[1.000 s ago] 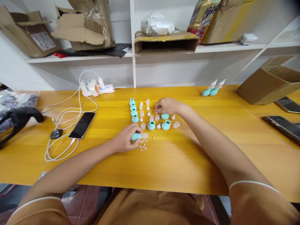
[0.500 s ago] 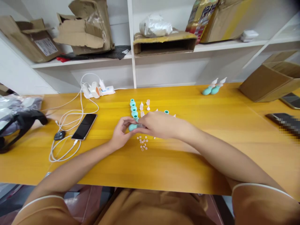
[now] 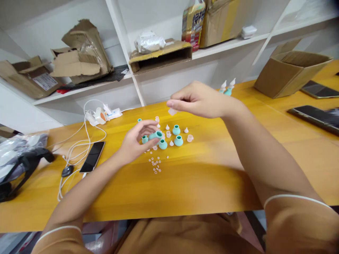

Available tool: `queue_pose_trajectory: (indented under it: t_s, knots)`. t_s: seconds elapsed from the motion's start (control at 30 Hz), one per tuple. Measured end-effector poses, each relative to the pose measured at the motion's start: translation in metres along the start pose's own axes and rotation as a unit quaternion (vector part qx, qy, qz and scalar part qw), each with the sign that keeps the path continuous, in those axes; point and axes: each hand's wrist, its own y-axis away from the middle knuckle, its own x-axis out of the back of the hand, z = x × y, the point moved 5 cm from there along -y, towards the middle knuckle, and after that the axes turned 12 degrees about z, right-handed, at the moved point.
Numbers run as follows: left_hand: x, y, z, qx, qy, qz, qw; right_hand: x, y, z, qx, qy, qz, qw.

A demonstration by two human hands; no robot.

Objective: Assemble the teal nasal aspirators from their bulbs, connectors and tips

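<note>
My left hand is closed round a teal squeeze bulb, its open neck pointing right. Pinched in the fingers of my right hand is a translucent plastic piece, held above the table and apart from the bulb. Beneath and between my hands stand several more bulbs, among them one teal bulb with its neck up. Around them are white nozzle tips and translucent cups. Several small clear rings lie scattered nearer to me. My left hand hides part of the bulb row.
Two assembled teal nasal aspirators stand at the back right, beside a cardboard box. Phones lie at both sides, one phone among white cables. A power strip and a black headset-like strap are at left.
My hands have parted: the right has lifted up and rightward with the translucent piece, while the left keeps the bulb, its neck now exposed. The view has tilted and turned right.
</note>
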Motion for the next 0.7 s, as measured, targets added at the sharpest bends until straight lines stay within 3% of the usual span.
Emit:
queue_pose_trajectory:
  t_s: [0.07, 0.13, 0.23, 0.33, 0.5, 0.7]
  knots:
    - [-0.013, -0.03, -0.006, -0.035, -0.106, -0.005, 0.994, 0.018, -0.003, 0.032, -0.065, 0.179, 0.011, 0.982]
    - [-0.029, -0.058, -0.017, -0.056, -0.166, -0.015, 0.984, 0.02, -0.006, 0.065, -0.11, 0.281, -0.006, 0.953]
    - [-0.054, -0.091, -0.042, -0.059, -0.232, -0.048, 0.97, -0.001, -0.011, 0.115, -0.173, 0.345, -0.091, 0.918]
    - [-0.076, -0.11, -0.072, -0.042, -0.306, -0.095, 0.946, -0.03, -0.011, 0.147, -0.202, 0.355, -0.178, 0.895]
    - [-0.096, -0.117, -0.102, -0.039, -0.374, -0.175, 0.91, -0.054, -0.007, 0.164, -0.228, 0.345, -0.223, 0.883]
    - [-0.096, -0.114, -0.111, -0.037, -0.381, -0.177, 0.906, -0.063, -0.006, 0.166, -0.239, 0.334, -0.217, 0.886]
